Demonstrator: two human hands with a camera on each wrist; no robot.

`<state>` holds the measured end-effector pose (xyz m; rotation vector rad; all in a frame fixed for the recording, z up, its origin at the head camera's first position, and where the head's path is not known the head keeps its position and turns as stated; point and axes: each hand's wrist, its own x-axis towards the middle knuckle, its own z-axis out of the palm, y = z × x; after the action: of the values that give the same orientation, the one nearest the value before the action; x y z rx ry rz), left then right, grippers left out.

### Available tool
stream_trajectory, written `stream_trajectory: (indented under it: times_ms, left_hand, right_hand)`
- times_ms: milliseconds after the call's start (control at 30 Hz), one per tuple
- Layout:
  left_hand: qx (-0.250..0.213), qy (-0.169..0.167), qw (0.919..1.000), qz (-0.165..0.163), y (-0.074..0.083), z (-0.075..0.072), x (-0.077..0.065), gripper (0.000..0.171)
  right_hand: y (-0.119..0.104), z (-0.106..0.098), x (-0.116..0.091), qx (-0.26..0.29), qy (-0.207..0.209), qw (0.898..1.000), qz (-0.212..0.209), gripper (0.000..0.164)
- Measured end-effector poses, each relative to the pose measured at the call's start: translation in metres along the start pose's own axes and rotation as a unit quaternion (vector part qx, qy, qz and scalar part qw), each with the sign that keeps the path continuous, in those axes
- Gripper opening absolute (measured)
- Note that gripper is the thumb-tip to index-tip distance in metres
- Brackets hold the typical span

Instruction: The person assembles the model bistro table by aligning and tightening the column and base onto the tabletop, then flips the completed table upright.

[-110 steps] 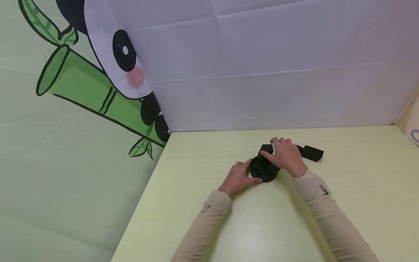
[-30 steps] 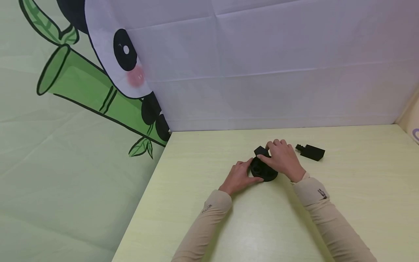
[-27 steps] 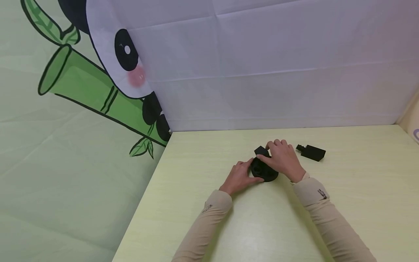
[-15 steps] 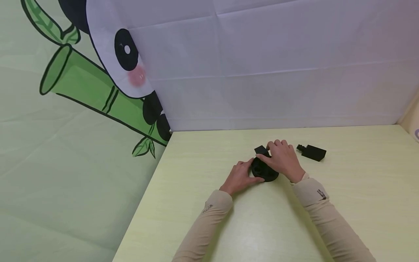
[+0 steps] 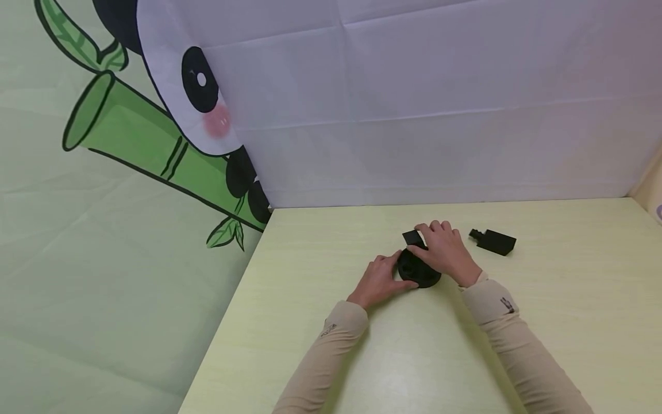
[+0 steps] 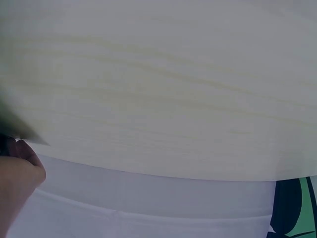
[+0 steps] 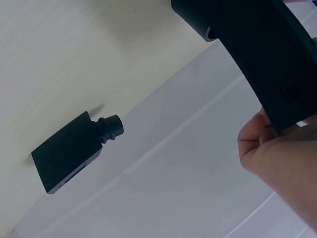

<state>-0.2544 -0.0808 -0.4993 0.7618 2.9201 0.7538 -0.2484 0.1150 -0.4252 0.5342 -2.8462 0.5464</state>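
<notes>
A black round base (image 5: 421,280) rests on the table between my hands. My left hand (image 5: 381,280) holds it from the left, thumb along the near edge and fingers at the far side. My right hand (image 5: 446,253) grips a black blocky arm piece (image 5: 412,237) that rises over the base; thumb and fingers are on its right side. In the right wrist view this arm piece (image 7: 270,54) looms long and slightly curved, a hand at its lower end. How it meets the base is hidden. The left wrist view shows only part of a hand (image 6: 22,171) at its left edge.
To the right of my right hand lies a loose black rectangular piece (image 5: 495,241) with a ridged round peg (image 7: 110,128) at one end. The pale table (image 5: 320,247) meets a white cloth backdrop (image 5: 439,144) behind; a printed green cloth (image 5: 103,276) hangs at left.
Since the oldest frame, my right hand has shifted slightly left and the arm piece has turned, uncovering the loose piece's peg. Lately the arm piece's top has rotated a little; the left hand keeps its hold.
</notes>
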Motion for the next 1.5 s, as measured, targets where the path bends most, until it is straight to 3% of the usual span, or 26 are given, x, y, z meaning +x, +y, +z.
stream_trajectory:
  times_ms: [267, 900, 1500]
  left_hand:
    - [0.0, 0.002, 1.0, 0.002, 0.0011, 0.0004, 0.0009, 0.091]
    - [0.001, 0.003, 1.0, -0.002, 0.0018, -0.001, 0.0024, 0.089]
    - [0.0, 0.009, 1.0, -0.004, 0.0038, 0.0019, 0.0066, 0.09]
  right_hand:
    - [0.0015, 0.0014, 0.0027, -0.001, 0.0, 1.0, 0.01, 0.053]
    - [0.0001, 0.0025, 0.0044, 0.006, 0.052, 0.998, 0.047, 0.046]
    - [0.003, 0.0008, 0.0062, -0.007, 0.055, 0.996, 0.07, 0.046]
